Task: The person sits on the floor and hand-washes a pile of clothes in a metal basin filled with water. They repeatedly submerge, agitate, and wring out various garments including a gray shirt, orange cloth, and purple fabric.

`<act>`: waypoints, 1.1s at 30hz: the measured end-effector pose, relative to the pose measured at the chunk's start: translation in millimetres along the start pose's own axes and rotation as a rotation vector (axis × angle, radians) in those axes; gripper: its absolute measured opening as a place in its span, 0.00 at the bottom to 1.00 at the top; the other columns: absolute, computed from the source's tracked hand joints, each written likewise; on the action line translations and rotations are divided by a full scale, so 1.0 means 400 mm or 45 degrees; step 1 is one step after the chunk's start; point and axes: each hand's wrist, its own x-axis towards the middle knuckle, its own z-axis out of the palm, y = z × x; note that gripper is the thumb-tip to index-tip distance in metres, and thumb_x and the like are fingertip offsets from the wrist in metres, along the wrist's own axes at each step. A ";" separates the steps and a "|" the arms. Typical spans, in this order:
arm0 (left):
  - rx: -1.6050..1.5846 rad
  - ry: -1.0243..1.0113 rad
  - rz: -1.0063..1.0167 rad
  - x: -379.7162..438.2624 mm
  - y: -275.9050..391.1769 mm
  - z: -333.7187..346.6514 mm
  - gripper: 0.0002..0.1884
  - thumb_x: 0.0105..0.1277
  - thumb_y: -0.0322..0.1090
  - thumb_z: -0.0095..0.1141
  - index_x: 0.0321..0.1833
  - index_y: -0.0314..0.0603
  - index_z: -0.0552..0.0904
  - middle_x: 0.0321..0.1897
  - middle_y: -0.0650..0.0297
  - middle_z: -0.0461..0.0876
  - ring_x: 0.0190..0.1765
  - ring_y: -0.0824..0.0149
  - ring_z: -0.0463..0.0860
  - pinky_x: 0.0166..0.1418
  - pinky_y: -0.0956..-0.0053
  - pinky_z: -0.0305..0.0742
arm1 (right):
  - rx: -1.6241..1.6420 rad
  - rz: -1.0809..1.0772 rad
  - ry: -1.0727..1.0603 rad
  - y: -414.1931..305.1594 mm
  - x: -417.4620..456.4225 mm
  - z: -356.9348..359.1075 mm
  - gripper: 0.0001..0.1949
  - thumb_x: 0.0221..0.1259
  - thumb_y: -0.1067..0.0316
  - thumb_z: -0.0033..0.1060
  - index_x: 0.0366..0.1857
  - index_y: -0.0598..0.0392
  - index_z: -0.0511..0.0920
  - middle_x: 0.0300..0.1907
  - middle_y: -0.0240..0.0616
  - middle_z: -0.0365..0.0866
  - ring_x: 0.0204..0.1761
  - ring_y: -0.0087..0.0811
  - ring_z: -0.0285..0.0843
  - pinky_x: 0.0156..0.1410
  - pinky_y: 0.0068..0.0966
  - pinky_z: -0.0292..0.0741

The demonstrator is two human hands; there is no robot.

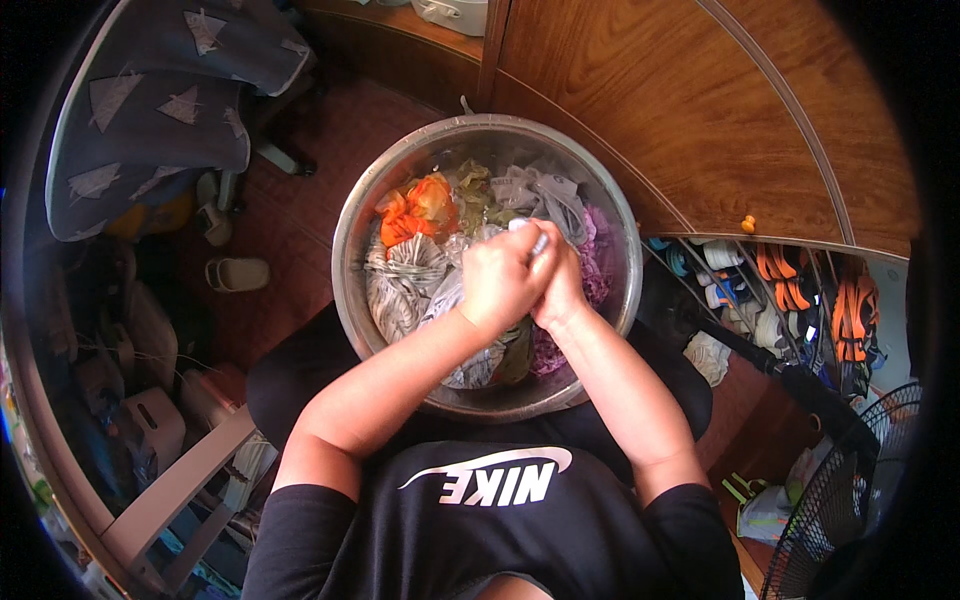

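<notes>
My left hand (495, 274) and my right hand (561, 277) are pressed together above a round metal basin (346, 300). A bunched piece of pale wet cloth (540, 244) is squeezed between them; only small bits of it show past my fingers. Water and several cloths fill the basin below. An orange cloth (420, 210) lies at the far left, with a striped cloth (409, 274) nearer to me. Olive fabric (474, 187) and a grey printed cloth (544, 191) are at the far side. Purple textured fabric (596, 281) lies along the right, partly hidden by my right hand.
A wooden cabinet (637, 105) stands beyond the basin. Shoes (780, 277) fill a rack on the right, near a black fan (840, 480). At the left are a covered chair (165, 112), a slipper (237, 274) on the floor, and a wooden frame (180, 480).
</notes>
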 end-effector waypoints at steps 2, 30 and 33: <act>0.078 0.000 -0.168 0.037 -0.024 -0.014 0.16 0.61 0.43 0.53 0.20 0.41 0.71 0.17 0.51 0.76 0.24 0.48 0.78 0.26 0.58 0.71 | -0.199 -0.140 0.191 -0.012 -0.037 0.074 0.13 0.66 0.58 0.45 0.39 0.55 0.77 0.34 0.28 0.77 0.37 0.20 0.72 0.43 0.18 0.70; 0.096 -0.024 -0.452 0.036 -0.046 -0.029 0.19 0.64 0.47 0.49 0.23 0.38 0.77 0.18 0.50 0.77 0.25 0.49 0.79 0.29 0.60 0.72 | -0.368 -0.064 0.170 0.024 -0.034 0.077 0.20 0.66 0.45 0.44 0.40 0.53 0.76 0.37 0.32 0.77 0.39 0.23 0.73 0.42 0.25 0.71; -0.080 0.003 -0.361 -0.012 -0.028 0.002 0.19 0.63 0.47 0.50 0.23 0.39 0.77 0.18 0.49 0.76 0.26 0.47 0.78 0.29 0.60 0.71 | -0.366 -0.213 0.319 0.027 -0.024 0.072 0.18 0.67 0.47 0.44 0.33 0.51 0.77 0.27 0.26 0.75 0.27 0.21 0.71 0.31 0.22 0.69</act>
